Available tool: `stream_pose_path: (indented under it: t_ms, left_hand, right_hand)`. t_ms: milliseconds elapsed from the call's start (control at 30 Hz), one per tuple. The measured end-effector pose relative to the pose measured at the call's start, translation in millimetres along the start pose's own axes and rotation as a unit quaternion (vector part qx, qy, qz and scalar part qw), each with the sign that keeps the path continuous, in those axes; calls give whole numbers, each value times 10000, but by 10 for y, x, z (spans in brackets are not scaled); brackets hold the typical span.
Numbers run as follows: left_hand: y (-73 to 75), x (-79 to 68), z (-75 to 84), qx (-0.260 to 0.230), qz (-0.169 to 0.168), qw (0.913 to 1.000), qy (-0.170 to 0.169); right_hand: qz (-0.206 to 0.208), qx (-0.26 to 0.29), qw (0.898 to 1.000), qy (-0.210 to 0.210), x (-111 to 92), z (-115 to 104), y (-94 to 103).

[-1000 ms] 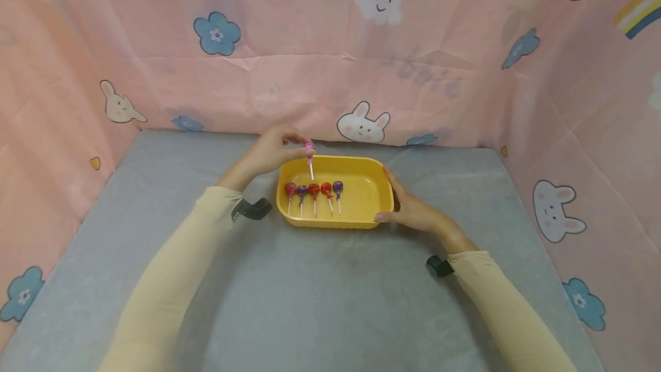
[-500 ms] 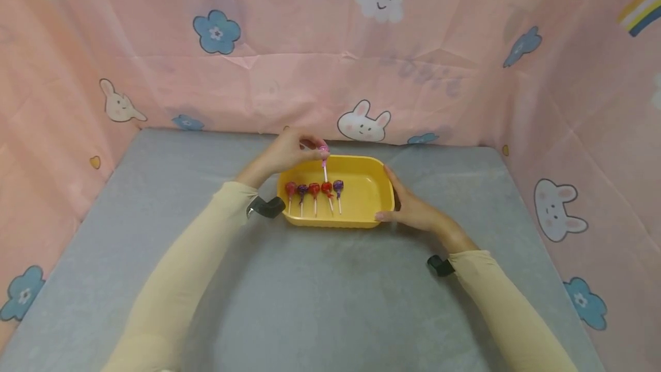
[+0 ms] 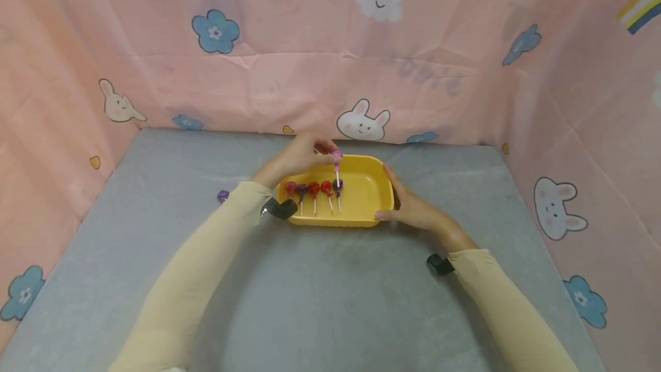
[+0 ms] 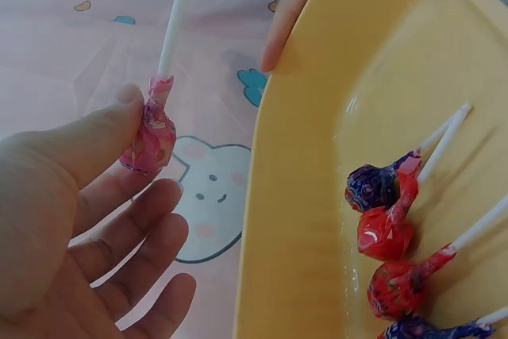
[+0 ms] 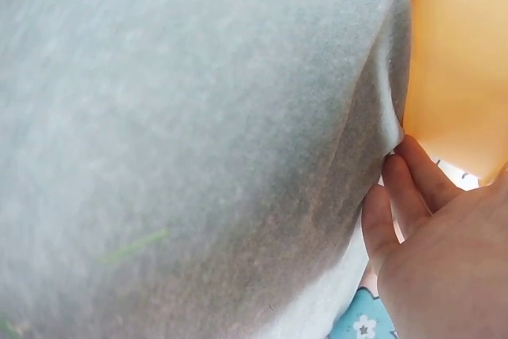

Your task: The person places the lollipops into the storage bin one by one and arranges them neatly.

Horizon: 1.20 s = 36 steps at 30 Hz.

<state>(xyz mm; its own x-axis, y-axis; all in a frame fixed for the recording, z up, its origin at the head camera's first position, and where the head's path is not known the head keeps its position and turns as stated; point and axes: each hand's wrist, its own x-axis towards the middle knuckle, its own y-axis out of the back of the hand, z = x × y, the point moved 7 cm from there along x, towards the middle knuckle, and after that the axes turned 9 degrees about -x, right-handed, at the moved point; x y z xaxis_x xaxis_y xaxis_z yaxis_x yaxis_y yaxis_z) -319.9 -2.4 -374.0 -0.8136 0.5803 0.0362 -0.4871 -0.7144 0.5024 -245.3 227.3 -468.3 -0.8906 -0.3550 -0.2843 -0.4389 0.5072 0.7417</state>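
Note:
My left hand [image 3: 304, 159] pinches a pink-wrapped lollipop [image 3: 337, 157] by its head, above the far side of a yellow tray [image 3: 368, 193]. The lollipop's white stick points down toward the tray; in the left wrist view the thumb presses its wrapper [image 4: 151, 142] and the other fingers curl loosely. Inside the tray several red and purple lollipops lie in a row, sticks toward me, with a purple lollipop [image 3: 338, 185] at the row's right end. My right hand [image 3: 417, 209] grips the tray's right end, thumb on the near rim, fingers along the outer wall.
A purple-wrapped candy head [image 3: 223, 196] lies on the grey table cover [image 3: 330, 286] left of the tray, partly behind the left sleeve. A pink printed curtain [image 3: 299, 85] stands close behind the tray and along both sides.
My left hand has moved right along the tray with the pink lollipop, from above the row's middle to its right end. The purple candy has come into view behind the sleeve. The right hand stays put.

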Motion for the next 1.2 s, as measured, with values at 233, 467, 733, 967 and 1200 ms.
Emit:
stream_pose_path:
  t_ms: [233, 467, 733, 967, 1200]
  left_hand:
    - [-99, 61, 5, 25, -90, 9998, -171]
    - [-186, 101, -15, 179, -62, 9998, 79]
    - [-306, 139, -101, 263, -102, 9988, 408]
    - [-387, 177, -154, 176, -165, 9986, 464]
    - [-456, 208, -190, 207, -216, 9986, 447]
  right_hand:
    - [-36, -59, 10000, -16, 15, 9, 8]
    - [-56, -88, 9999, -72, 39, 6, 6]
    - [-38, -120, 9999, -64, 12, -1, 6]
    - [15, -54, 10000, 48, 8, -9, 3]
    - [7, 20, 10000, 86, 13, -2, -2]
